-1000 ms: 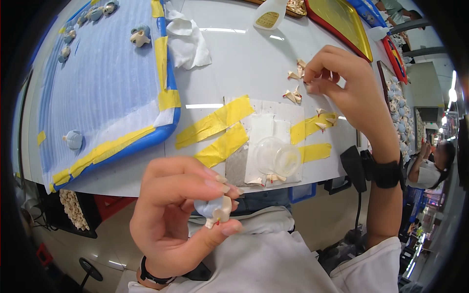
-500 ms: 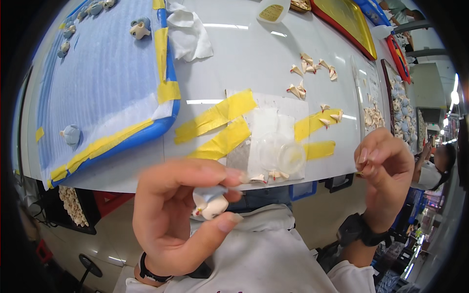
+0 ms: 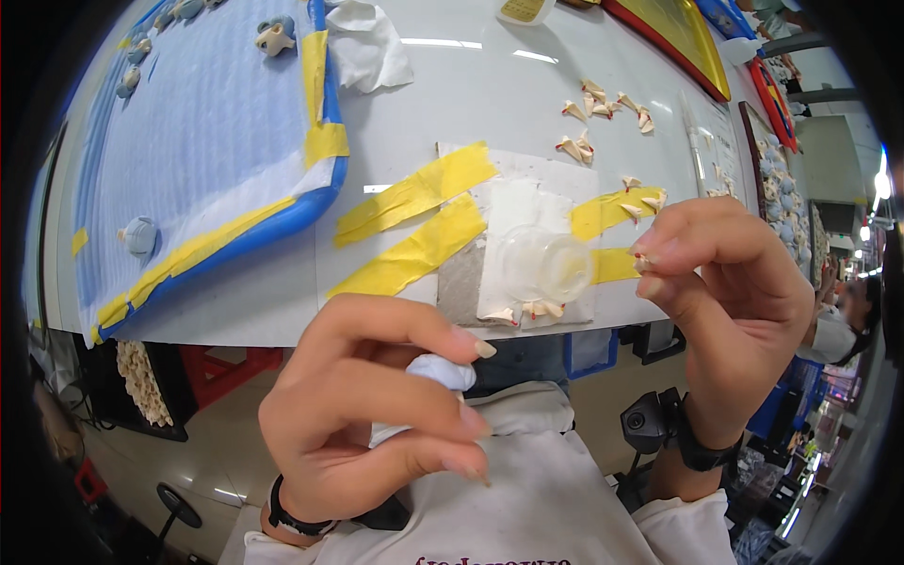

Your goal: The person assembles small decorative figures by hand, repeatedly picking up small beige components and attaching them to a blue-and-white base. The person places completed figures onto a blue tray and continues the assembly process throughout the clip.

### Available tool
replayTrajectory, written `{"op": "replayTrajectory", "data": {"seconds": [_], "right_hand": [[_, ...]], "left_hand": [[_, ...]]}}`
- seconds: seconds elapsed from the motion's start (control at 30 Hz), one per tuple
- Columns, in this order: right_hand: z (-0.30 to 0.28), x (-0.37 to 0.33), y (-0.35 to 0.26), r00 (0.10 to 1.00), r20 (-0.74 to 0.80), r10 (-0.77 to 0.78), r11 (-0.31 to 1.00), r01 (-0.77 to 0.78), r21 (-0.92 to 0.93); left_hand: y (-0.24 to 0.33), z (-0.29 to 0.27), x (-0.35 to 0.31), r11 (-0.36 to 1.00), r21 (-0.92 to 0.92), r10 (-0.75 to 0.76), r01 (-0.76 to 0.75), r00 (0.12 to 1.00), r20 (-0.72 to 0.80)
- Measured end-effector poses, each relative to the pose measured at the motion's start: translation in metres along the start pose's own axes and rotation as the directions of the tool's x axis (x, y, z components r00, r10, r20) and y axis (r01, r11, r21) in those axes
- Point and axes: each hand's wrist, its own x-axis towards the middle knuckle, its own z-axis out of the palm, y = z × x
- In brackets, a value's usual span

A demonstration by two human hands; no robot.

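My left hand is curled round a small light-blue figurine head, held just off the table's near edge. The fingers cover much of it; its pale blue rounded side faces up. My right hand is raised at the right, thumb and fingertips pinching a tiny cream piece with a red tip. Between the hands, a small clear plastic cup stands on a taped-down white card. Several similar cream pieces lie along the card's near edge.
A blue-rimmed tray lined with blue foam, holding several figurine heads, fills the left. Yellow tape fixes the card. More cream pieces lie further back, near a white cloth and a gold tray.
My left hand has turned the figurine head, so its cream face no longer shows. My right hand has moved left and up, bringing the tiny piece into view.
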Motion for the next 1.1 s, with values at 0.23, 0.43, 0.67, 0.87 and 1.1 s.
{"op": "replayTrajectory", "data": {"seconds": [0.23, 0.43, 0.67, 0.87, 1.1], "right_hand": [[0.01, 0.003, 0.0, 0.997, 0.022, -0.073, 0.994, 0.075, -0.082], [0.015, 0.005, -0.006, 0.96, 0.096, -0.263, 0.844, 0.277, -0.459], [0.015, 0.009, -0.013, 0.944, 0.16, -0.287, 0.792, 0.328, -0.515], [0.003, 0.005, -0.018, 0.935, 0.293, -0.198, 0.971, 0.228, -0.071], [0.039, -0.026, -0.015, 0.996, -0.018, -0.092, 0.975, 0.094, 0.201]], "left_hand": [[0.024, 0.019, 0.005, 0.917, -0.242, -0.369, 0.319, 0.906, -0.206], [0.0, 0.002, 0.0, 0.998, -0.008, -0.059, 0.058, 0.994, -0.089], [-0.001, 0.005, 0.005, 0.987, -0.131, -0.097, 0.088, 0.993, -0.068], [0.02, 0.027, 0.013, 0.892, -0.331, -0.384, 0.309, 0.904, -0.19], [0.01, 0.027, 0.006, 0.925, -0.326, -0.275, 0.196, 0.936, -0.219]]}}
